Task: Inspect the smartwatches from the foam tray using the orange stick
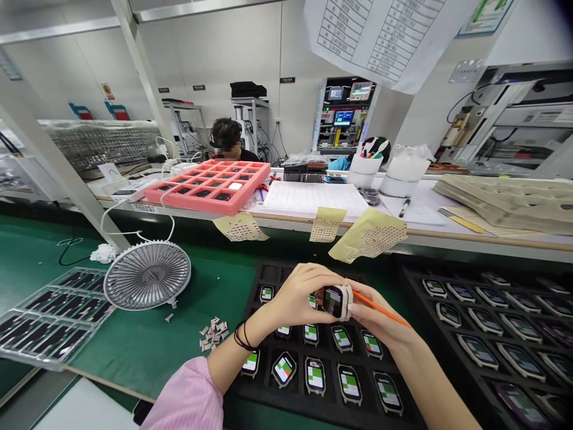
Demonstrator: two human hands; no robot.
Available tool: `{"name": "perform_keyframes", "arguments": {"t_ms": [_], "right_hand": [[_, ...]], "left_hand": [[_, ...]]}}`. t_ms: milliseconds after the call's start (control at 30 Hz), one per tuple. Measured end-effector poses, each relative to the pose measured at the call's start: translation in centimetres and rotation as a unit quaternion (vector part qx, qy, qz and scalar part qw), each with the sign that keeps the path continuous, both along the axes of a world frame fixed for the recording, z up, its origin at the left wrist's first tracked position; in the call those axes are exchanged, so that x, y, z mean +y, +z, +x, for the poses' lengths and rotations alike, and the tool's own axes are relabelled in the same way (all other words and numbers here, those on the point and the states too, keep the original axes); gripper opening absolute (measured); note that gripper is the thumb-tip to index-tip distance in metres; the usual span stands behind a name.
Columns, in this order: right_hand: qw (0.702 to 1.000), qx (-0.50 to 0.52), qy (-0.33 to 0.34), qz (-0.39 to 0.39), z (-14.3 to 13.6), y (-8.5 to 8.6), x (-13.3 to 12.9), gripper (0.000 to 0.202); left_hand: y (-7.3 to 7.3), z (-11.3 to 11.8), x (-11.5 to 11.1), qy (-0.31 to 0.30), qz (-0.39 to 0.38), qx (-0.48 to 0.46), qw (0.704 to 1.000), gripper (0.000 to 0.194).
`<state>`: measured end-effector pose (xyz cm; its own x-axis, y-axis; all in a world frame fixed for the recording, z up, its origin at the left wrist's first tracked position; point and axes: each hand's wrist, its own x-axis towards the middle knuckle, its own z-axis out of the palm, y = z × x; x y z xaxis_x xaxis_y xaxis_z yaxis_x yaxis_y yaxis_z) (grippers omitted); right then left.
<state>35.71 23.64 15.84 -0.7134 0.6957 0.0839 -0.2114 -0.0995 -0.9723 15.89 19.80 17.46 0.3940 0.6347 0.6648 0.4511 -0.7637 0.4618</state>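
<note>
Above a black foam tray (264,388) of smartwatches, my left hand (302,292) holds a smartwatch body (332,301) without a strap, its dark screen turned to the left. My right hand (376,313) grips the same watch from the other side, fingertips on its pale edge. A thin orange stick (380,309) lies across the right hand; its tip near the watch is hard to make out. Below, several watches (314,375) with lit green and white screens sit in the tray's slots. Parts of the tray are hidden behind my hands and forearms.
A second black tray of watches (478,349) lies at right. Left are a grey fan (147,275), a clear tray of dark parts (18,331) and small loose pieces (213,334). The shelf holds a pink foam tray (233,206) and papers (313,198). A person sits beyond.
</note>
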Motion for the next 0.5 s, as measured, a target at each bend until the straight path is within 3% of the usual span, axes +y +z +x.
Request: {"name": "perform_keyframes", "arguments": {"t_ms": [500], "right_hand": [[0.999,0.039,-0.007,0.001,-0.8,1.1,-1.7,0.038]], "left_hand": [[0.0,0.3,-0.2,-0.013,0.063,-0.006,0.998,0.037]]}}
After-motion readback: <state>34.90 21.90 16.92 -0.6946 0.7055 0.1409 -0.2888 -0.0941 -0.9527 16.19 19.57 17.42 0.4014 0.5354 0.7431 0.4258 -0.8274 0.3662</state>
